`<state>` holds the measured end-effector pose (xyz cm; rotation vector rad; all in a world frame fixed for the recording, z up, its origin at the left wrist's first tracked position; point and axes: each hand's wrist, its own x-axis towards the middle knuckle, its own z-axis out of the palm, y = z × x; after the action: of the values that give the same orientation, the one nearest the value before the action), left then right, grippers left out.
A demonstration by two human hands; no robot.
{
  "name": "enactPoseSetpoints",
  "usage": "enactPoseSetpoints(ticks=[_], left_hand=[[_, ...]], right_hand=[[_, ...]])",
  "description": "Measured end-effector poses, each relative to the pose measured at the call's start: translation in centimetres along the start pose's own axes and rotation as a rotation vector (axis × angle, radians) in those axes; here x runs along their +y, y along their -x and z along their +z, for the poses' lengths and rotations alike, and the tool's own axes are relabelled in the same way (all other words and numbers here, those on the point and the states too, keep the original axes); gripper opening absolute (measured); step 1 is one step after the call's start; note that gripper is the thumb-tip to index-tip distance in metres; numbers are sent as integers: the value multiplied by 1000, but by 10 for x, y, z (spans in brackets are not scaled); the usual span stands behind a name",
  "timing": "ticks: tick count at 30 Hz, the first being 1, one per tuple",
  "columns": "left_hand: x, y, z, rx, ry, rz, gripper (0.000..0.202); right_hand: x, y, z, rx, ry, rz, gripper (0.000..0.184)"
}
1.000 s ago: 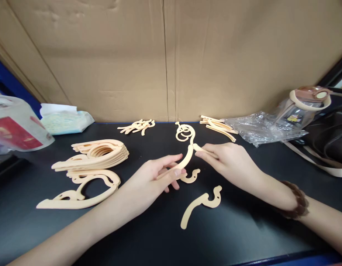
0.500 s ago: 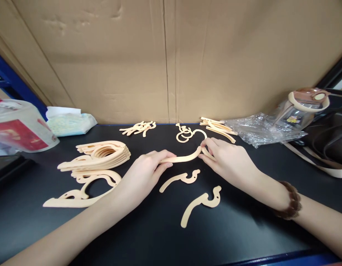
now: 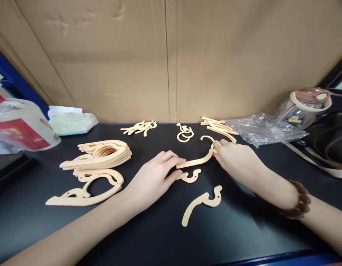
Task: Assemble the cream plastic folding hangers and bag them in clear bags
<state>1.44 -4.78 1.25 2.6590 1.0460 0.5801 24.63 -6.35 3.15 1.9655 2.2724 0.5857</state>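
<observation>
My L hand (image 3: 155, 175) & R hand (image 3: 239, 159) grip part-built hanger (image 3: 197, 161), folded hangers (image 3: 119, 157) at its 9 o'clock prob. done, loose hooks (image 3: 183, 141) at 11 to go.

- Left arm (image 3: 85, 225): in over the counter's (image 3: 148, 236) near edge.
- Left hand (image 3: 156, 171): back up, thumb and fingers pinching.
- Right arm (image 3: 325, 214): in from near right corner.
- Right hand (image 3: 234, 159): back up, fingers curled.
</observation>
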Motion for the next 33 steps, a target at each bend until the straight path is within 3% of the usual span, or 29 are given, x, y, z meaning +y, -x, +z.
enactPoseSetpoints(ticks=[8, 13, 16, 21, 28, 33], left_hand=[[5, 1, -6, -84, 44, -35, 35], [6, 2, -3, -71, 15, 59, 35], [7, 1, 2, -48, -18, 120, 23], [10, 1, 4, -34, -8, 185, 10], [12, 1, -2, -58, 6, 222, 9], [15, 1, -8, -72, 69, 147, 8]], right_hand=[[1, 1, 1, 41, 39, 1, 20], [-1, 3, -2, 56, 35, -18, 26], [-5, 4, -6, 174, 28, -85, 25], [-15, 5, -5, 368, -52, -318, 21], [-16, 4, -1, 489, -152, -284, 27], [-16, 4, -2, 498, -245, -331, 27]])
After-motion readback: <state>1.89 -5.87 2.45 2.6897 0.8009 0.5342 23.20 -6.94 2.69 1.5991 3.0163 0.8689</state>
